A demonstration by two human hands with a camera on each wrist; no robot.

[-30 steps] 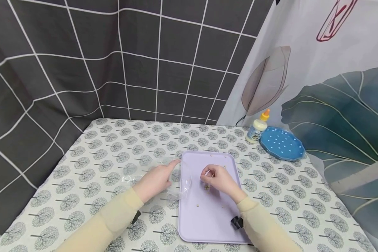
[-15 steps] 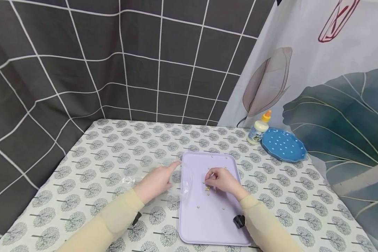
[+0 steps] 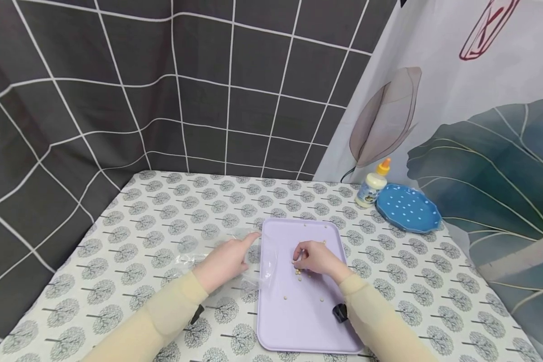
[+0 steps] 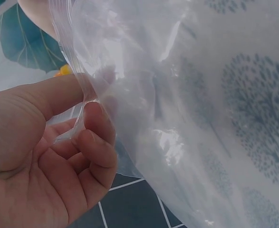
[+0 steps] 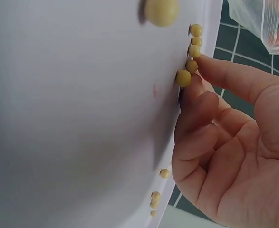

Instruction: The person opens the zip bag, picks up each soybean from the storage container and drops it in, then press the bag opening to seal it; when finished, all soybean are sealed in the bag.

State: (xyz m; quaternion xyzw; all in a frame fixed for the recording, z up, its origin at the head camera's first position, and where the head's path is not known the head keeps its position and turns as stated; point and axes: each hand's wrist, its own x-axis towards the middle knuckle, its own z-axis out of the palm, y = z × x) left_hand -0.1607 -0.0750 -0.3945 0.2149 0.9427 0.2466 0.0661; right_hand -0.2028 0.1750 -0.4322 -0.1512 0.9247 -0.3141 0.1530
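My left hand (image 3: 221,264) holds a clear zip-top plastic bag (image 4: 163,128) by its mouth edge, between the thumb and curled fingers. The bag lies across the tablecloth, and its mouth overlaps the left rim of a lilac tray (image 3: 307,327). Over the tray's middle, my right hand (image 3: 317,259) has thumb and index finger close together at a small group of yellow soybeans (image 5: 183,78). Those fingertips pinch around one soybean (image 5: 191,65), partly hidden by them. Several other soybeans lie scattered on the tray, including a near one (image 3: 285,298).
A glue bottle (image 3: 368,190) with an orange tip stands at the back right of the table. Beside it lies a blue dotted plate (image 3: 407,207). A dark gridded curtain (image 3: 203,100) hangs behind the patterned tablecloth (image 3: 131,274).
My right hand has shifted slightly right and down to the soybeans, and its fingertips have moved a little. The left hand and bag have stayed nearly still.
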